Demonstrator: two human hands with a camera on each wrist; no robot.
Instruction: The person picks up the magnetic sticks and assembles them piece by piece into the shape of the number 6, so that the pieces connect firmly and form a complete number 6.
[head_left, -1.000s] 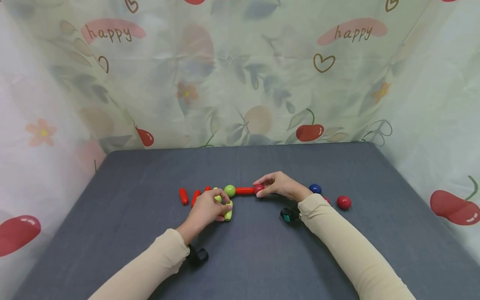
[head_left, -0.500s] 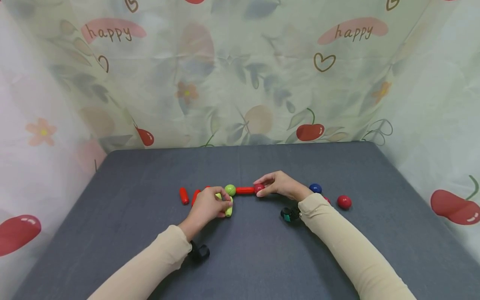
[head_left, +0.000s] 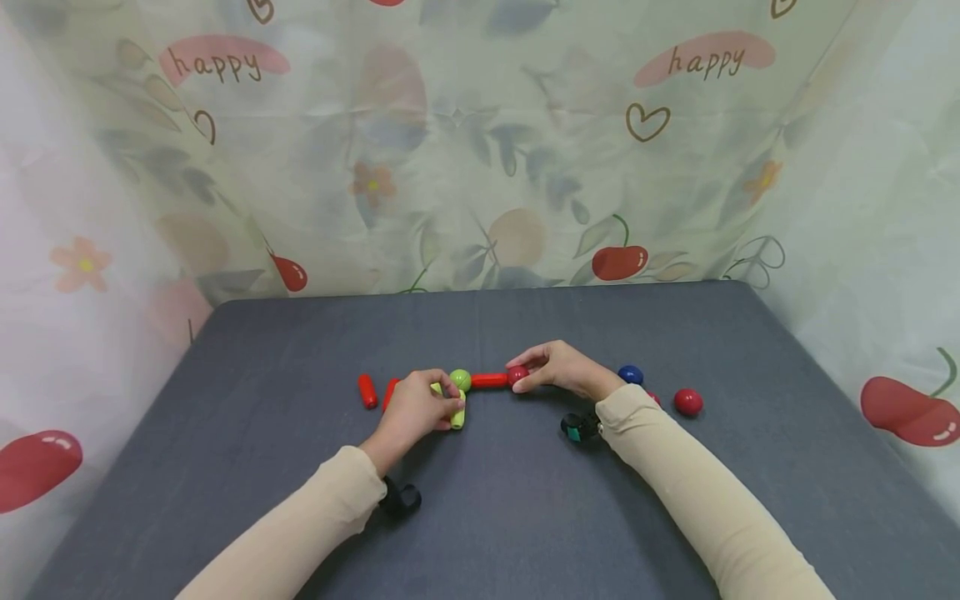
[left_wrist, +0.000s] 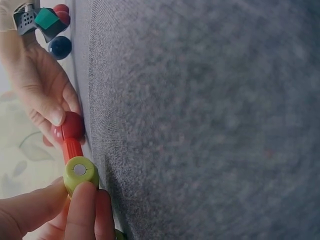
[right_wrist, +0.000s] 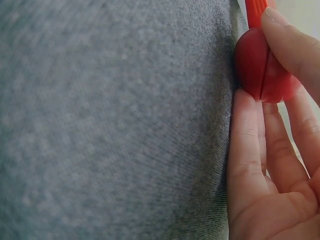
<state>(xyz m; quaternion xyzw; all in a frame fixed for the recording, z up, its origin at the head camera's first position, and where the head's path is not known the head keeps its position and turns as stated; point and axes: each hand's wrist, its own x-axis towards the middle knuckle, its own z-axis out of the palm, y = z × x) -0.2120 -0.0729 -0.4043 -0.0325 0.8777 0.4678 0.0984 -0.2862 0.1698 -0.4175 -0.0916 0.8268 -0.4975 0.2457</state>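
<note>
You are wearing cream sleeves [head_left: 697, 475] and facing a lime-green rod [head_left: 458, 414], red ball [head_left: 517, 374], blue ball [head_left: 631, 374], grey cloth [head_left: 510, 517] and pale, cherry-patterned curtain [head_left: 465, 175].

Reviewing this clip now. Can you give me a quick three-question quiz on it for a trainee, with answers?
1. In the head view, what lies between the green ball and the held ball in the right hand?
2. True or false: both hands hold balls.
3. What colour is the held ball?
A. Blue
B. Green
C. Red

Key:
1. A red rod.
2. False; the left hand pinches a yellow-green rod.
3. C.
</note>
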